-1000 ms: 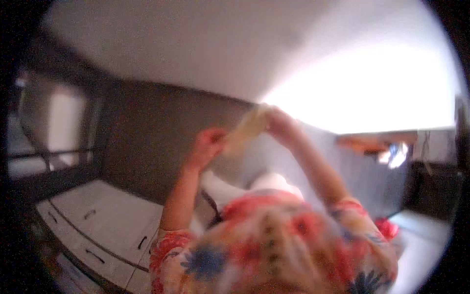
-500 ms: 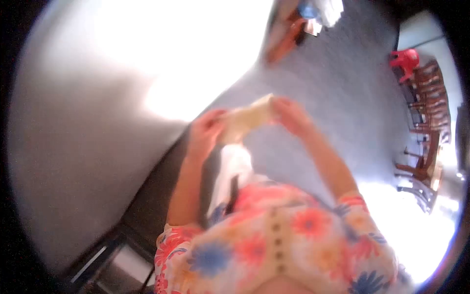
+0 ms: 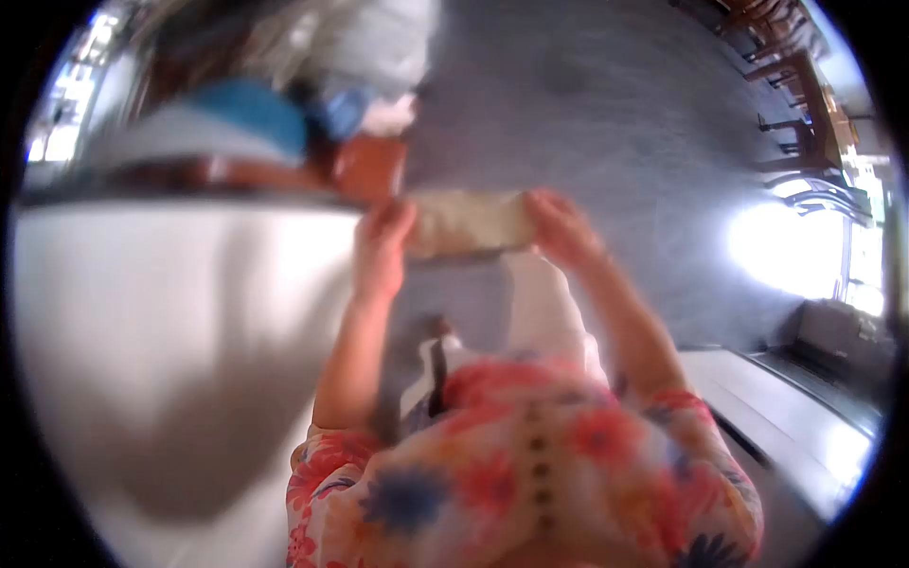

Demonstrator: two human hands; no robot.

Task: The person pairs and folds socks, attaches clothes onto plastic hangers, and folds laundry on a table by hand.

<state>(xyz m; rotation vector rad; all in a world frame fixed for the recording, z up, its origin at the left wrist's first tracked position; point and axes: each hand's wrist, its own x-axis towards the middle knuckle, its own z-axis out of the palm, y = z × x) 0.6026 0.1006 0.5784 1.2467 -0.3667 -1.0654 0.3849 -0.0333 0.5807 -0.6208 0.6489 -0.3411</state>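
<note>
Beige item (image 3: 473, 222) held in both hands (image 3: 382, 244) (image 3: 565, 230); contents unclear.

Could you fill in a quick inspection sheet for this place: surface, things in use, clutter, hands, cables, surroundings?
Surface: grey floor; the handled thing is held above it.
Things in use: one pale flat piece, stretched between both hands; material unclear.
Clutter: blurred blue thing and reddish-brown block, upper left.
Hands: left hand and right hand grip opposite ends of the piece.
Cables: nothing seen, though blur limits this.
Surroundings: white wall at left; wooden furniture at upper right.
</note>
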